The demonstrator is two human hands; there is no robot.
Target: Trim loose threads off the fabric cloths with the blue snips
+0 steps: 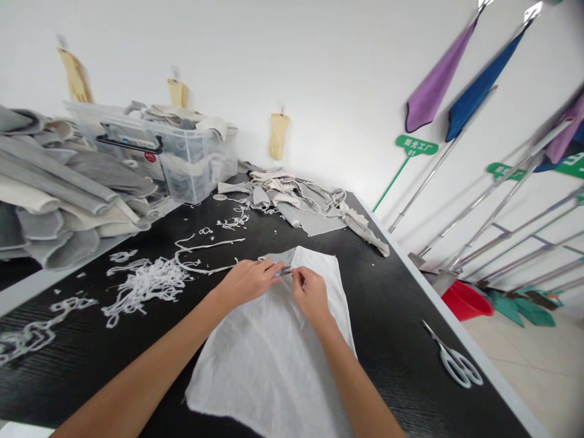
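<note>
A white cloth (278, 359) lies spread on the black table, its far corner a little raised and grey on the left. Over that far end, my left hand (253, 281) is closed around a small metal tool (285, 271) with a light-blue part; it looks like thread snips, but most of it is hidden by the fingers. Its tip points right, toward my right hand (311, 293). The fingers of that hand are pinched together at the cloth's far part, close to the tool's tip. Whether a thread is also between them is too small to see.
Loose white thread scraps (150, 285) lie left of the cloth. Scissors (452, 358) rest near the right edge of the table (387, 328). Crumpled grey cloths (296, 198) are at the back. A clear bin (191, 164) and stacked grey cloths (68, 182) stand on the left.
</note>
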